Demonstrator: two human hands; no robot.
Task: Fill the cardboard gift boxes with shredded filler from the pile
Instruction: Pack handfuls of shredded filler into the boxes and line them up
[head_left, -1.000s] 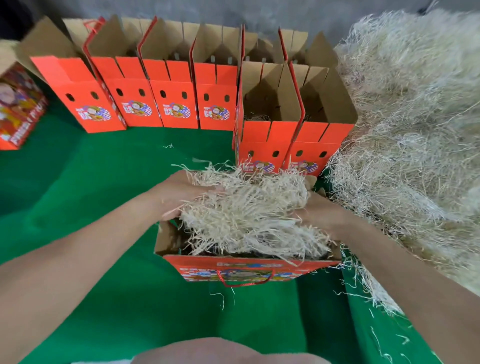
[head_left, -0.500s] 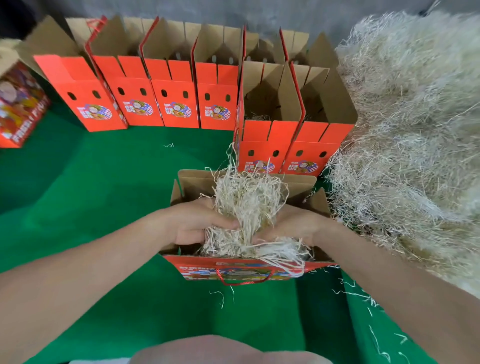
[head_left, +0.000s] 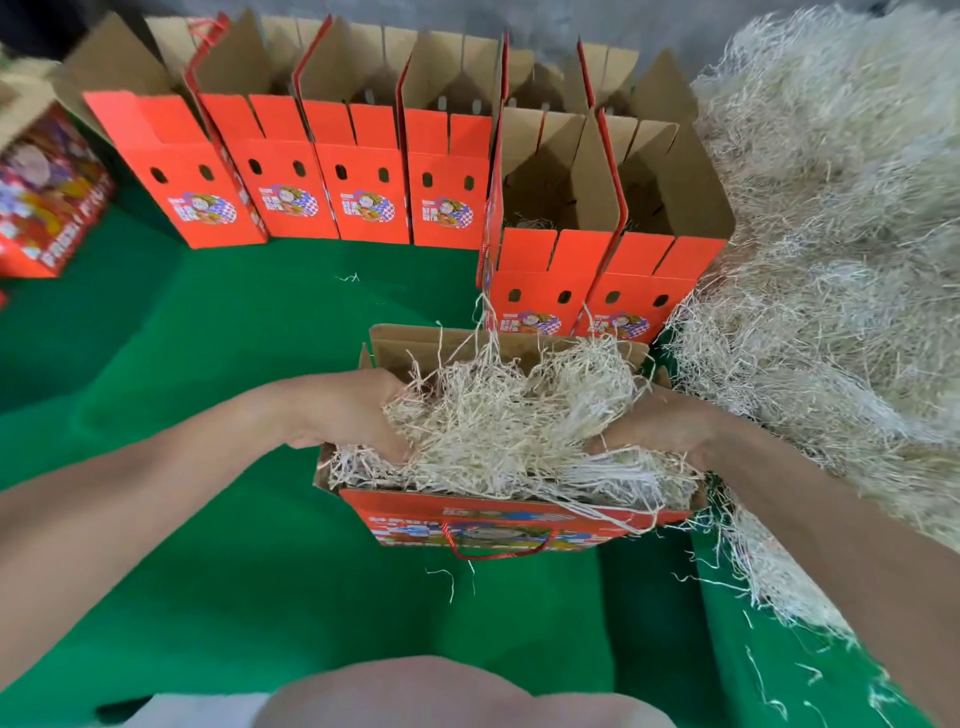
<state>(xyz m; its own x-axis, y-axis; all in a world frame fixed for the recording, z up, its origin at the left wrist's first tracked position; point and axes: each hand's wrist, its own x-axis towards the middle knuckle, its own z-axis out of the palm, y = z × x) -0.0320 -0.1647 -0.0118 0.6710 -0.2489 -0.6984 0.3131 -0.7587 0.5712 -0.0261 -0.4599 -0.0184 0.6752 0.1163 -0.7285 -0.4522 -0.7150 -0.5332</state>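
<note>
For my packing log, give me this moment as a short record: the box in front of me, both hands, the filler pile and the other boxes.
near box: open on the green cloth, heaped with shredded filler, strands spilling over its front wall
left hand: at the box's left end, fingers buried in the filler
right hand: at its right end, fingers curled into the filler
pile: large, right of the near box
back row: four open boxes
side pair: two open boxes beside the pile
far-left box: at the cloth's left edge, blurred
</note>
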